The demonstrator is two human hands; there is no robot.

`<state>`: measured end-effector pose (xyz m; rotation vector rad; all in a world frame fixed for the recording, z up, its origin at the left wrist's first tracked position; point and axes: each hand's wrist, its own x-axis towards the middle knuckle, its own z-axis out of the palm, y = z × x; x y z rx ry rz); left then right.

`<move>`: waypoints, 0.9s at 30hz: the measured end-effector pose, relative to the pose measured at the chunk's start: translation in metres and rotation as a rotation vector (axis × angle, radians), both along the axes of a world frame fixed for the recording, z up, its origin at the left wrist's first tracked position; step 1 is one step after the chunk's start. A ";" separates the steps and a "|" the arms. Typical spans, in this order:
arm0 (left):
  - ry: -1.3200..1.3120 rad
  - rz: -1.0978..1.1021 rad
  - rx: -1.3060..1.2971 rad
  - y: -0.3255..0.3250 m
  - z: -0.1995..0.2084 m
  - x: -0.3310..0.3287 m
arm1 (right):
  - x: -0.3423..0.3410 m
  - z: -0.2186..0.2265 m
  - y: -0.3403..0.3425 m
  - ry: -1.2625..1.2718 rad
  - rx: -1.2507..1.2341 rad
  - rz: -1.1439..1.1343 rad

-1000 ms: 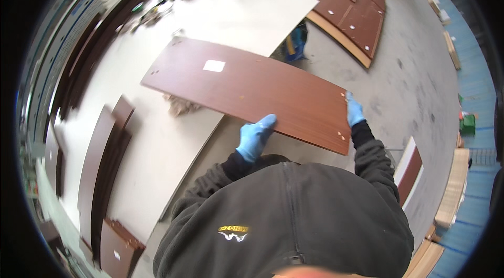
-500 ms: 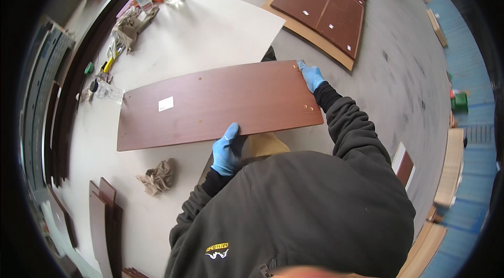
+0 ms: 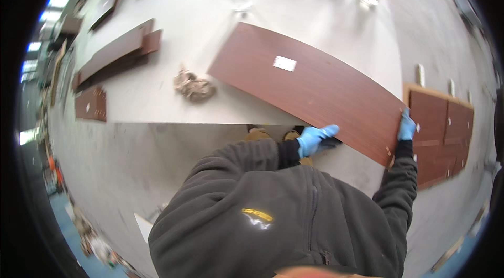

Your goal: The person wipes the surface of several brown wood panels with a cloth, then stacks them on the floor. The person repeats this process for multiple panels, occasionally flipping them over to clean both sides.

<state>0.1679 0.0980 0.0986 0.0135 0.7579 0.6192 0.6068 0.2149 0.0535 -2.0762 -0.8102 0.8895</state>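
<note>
A long reddish-brown wooden panel (image 3: 310, 86) with a white label (image 3: 284, 63) lies slanted across the pale table, its right part jutting past the table's edge. My left hand (image 3: 317, 140), in a blue glove, grips the panel's near long edge, thumb on top and the other fingers underneath. At the right short end, my right hand (image 3: 406, 125), gloved the same way, is closed round the edge; its fingers are partly hidden. A crumpled beige cloth (image 3: 193, 85) rests on the table left of the panel.
The white table (image 3: 173, 105) has its near edge in front of me. Stacked brown boards (image 3: 116, 52) lie at its left. Bottles and tools, blurred, line the far side. On the floor to the right is a pile of brown panels (image 3: 433, 126).
My view has swung left, so the surroundings have shifted. The panel now slants, its right end nearer me. Both hands still hold it, the left closer to the right end.
</note>
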 end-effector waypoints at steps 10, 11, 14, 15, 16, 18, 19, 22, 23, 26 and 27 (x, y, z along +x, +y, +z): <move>0.078 -0.065 0.008 0.029 -0.040 -0.050 | 0.050 -0.067 0.104 -0.180 -0.199 0.176; 0.102 -0.019 0.013 0.029 -0.040 -0.066 | 0.049 -0.071 0.108 -0.205 -0.242 0.145; 0.191 0.136 -0.020 0.018 -0.034 -0.123 | 0.035 -0.069 0.117 -0.429 -0.331 0.222; 0.216 0.183 -0.016 0.011 -0.031 -0.141 | 0.027 -0.061 0.119 -0.543 -0.378 0.211; 0.231 0.208 -0.026 0.003 -0.027 -0.159 | 0.018 -0.051 0.120 -0.618 -0.440 0.249; 0.176 0.284 -0.055 -0.013 -0.021 -0.194 | -0.005 -0.023 0.123 -0.870 -0.531 0.317; 0.182 0.304 -0.082 -0.018 -0.019 -0.210 | -0.015 -0.004 0.123 -1.026 -0.569 0.364; 0.183 0.360 -0.060 -0.028 -0.014 -0.254 | -0.054 0.050 0.144 -1.051 -0.438 0.431; 0.192 0.359 -0.071 -0.028 -0.012 -0.270 | -0.069 0.067 0.152 -1.028 -0.399 0.480; 0.195 0.324 -0.058 -0.024 -0.007 -0.321 | -0.141 0.084 0.150 -0.913 -0.236 0.629; 0.211 0.299 -0.047 -0.022 -0.005 -0.339 | -0.171 0.087 0.146 -0.858 -0.206 0.670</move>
